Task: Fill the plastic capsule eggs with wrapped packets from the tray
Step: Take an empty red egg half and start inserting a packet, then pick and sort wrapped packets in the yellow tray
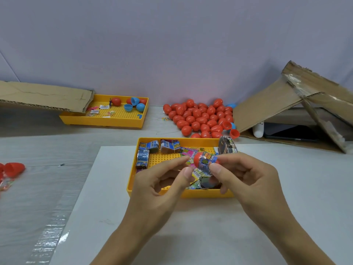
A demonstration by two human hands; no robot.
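A yellow tray (133, 169) holding several wrapped packets (149, 147) lies in front of me on a white board. Above its near half, my right hand (246, 178) grips a red capsule egg half (198, 157) with a blue wrapped packet (207, 162) sticking out of it. My left hand (162, 182) has its thumb and forefinger at the left side of the egg and the packet; whether they pinch either is unclear. A heap of closed red eggs (198, 117) lies behind the tray.
A second yellow tray (103, 119) with red and blue egg halves stands at the back left, partly under a cardboard sheet (44, 96). A cardboard box (298, 104) leans at the right. Loose red halves (14, 169) lie at the far left edge.
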